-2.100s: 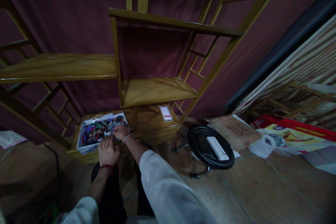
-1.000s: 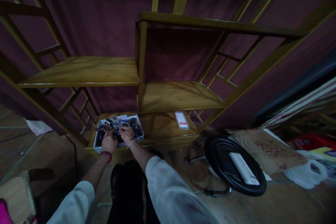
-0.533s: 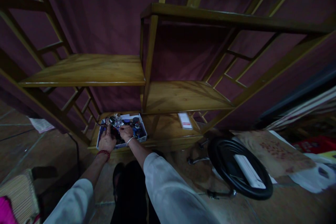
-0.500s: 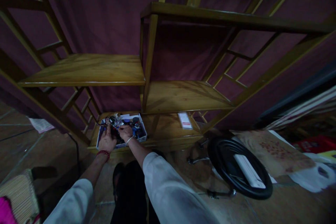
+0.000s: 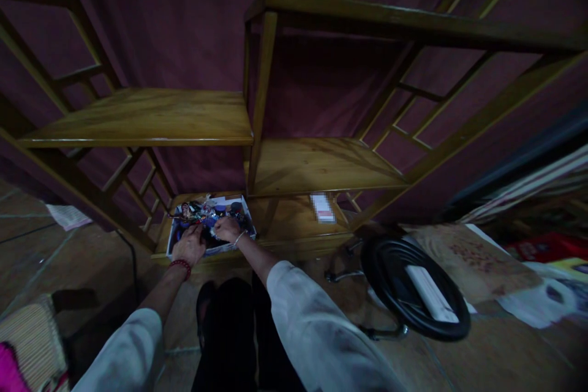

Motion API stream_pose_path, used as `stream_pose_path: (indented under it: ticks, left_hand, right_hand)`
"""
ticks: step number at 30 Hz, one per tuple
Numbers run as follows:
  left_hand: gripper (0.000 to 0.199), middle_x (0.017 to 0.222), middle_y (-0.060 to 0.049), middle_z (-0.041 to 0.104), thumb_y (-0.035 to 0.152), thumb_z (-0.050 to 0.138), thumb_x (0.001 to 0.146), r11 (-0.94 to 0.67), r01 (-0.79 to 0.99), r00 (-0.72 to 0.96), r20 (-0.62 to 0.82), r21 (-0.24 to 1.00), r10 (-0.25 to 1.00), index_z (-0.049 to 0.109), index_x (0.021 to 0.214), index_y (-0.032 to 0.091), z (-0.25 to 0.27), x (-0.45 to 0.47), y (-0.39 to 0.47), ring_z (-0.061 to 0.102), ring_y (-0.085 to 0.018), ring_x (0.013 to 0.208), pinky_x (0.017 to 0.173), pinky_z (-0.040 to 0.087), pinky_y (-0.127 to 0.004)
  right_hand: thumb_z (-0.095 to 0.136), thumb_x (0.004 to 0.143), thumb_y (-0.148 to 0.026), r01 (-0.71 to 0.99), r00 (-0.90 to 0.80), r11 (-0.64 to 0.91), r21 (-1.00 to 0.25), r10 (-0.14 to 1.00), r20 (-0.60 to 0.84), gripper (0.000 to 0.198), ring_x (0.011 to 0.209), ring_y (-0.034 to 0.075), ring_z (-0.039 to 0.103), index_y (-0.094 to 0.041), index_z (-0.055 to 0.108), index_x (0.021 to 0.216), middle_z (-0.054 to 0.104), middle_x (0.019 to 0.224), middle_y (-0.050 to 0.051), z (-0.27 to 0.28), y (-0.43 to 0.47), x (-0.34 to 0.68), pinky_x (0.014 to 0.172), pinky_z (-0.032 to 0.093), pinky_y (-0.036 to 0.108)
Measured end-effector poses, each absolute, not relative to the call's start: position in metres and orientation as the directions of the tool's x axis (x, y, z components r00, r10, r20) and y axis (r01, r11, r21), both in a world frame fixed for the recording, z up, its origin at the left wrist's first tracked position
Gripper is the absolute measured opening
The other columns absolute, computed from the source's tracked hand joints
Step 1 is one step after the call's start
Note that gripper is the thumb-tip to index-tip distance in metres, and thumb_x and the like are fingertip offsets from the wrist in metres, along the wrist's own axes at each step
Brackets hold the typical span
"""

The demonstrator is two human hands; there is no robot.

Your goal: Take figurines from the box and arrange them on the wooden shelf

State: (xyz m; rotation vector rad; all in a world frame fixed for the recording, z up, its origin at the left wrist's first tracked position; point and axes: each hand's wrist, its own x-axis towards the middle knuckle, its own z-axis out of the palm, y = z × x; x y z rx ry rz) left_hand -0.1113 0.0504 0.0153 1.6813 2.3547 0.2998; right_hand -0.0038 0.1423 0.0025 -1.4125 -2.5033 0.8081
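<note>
Two-handed, with left hand (image 5: 189, 244) loosely bent and right hand (image 5: 226, 230) bunched beside it, cannot tell if grasping anything. Reaching into white box (image 5: 215, 250) of jumbled small items (image 5: 195, 211), on lowest shelf (image 5: 285, 215), before maroon backdrop (image 5: 184, 18).

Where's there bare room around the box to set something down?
The lower board is bare between the box and the blurred white item. Above, the left shelf is bare up to the post, the right shelf from the post to the slanted frame. Crowded: the box, with left hand and right hand among small items.
</note>
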Motion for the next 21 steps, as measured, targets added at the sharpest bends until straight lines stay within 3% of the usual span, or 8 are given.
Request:
stream_pose_path:
  ticks: [9, 13, 17, 21]
  left_hand:
    - [0.03, 0.115, -0.003, 0.054, 0.026, 0.039, 0.079, 0.317, 0.909, -0.329, -0.003, 0.272, 0.944, 0.064, 0.095, 0.023, 0.024, -0.098, 0.044, 0.049, -0.018, 0.106, 0.087, 0.042, -0.028]
    - [0.034, 0.117, -0.005, 0.054, 0.026, 0.036, 0.081, 0.25, 0.933, -0.243, -0.059, 0.257, 0.968, 0.061, 0.104, 0.022, 0.021, -0.086, 0.05, 0.057, -0.018, 0.094, 0.083, 0.044, -0.029]
    - [0.042, 0.125, -0.008, 0.048, 0.028, 0.035, 0.082, 0.229, 0.923, -0.183, -0.173, 0.309, 0.968, 0.05, 0.12, 0.022, 0.017, -0.077, 0.063, 0.056, -0.019, 0.099, 0.087, 0.042, -0.03]
    - [0.041, 0.13, -0.009, 0.044, 0.028, 0.034, 0.082, 0.267, 0.925, -0.211, -0.218, 0.271, 0.953, 0.05, 0.119, 0.022, 0.017, -0.075, 0.071, 0.054, -0.022, 0.104, 0.088, 0.041, -0.033]
  right_hand:
    - [0.051, 0.073, -0.012, 0.804, -0.515, 0.413, -0.428, 0.843, -0.155, 0.036, 0.095, 0.017, 0.058, -0.018, 0.063, 0.107, 0.059, 0.112, 0.009, 0.008, 0.154, 0.04, 0.082, 0.043, 0.023]
    - [0.048, 0.076, -0.013, 0.801, -0.527, 0.427, -0.42, 0.835, -0.156, 0.036, 0.091, 0.017, 0.059, -0.021, 0.061, 0.108, 0.052, 0.119, 0.01, 0.011, 0.141, 0.039, 0.084, 0.043, 0.026]
    - [0.048, 0.073, -0.009, 0.788, -0.584, 0.493, -0.369, 0.789, -0.191, 0.037, 0.097, 0.018, 0.057, -0.017, 0.059, 0.107, 0.059, 0.108, 0.011, 0.017, 0.139, 0.042, 0.084, 0.042, 0.027]
    - [0.048, 0.075, -0.011, 0.777, -0.607, 0.517, -0.358, 0.766, -0.211, 0.029, 0.097, 0.019, 0.057, -0.015, 0.061, 0.101, 0.063, 0.102, 0.01, 0.019, 0.142, 0.047, 0.083, 0.043, 0.026]
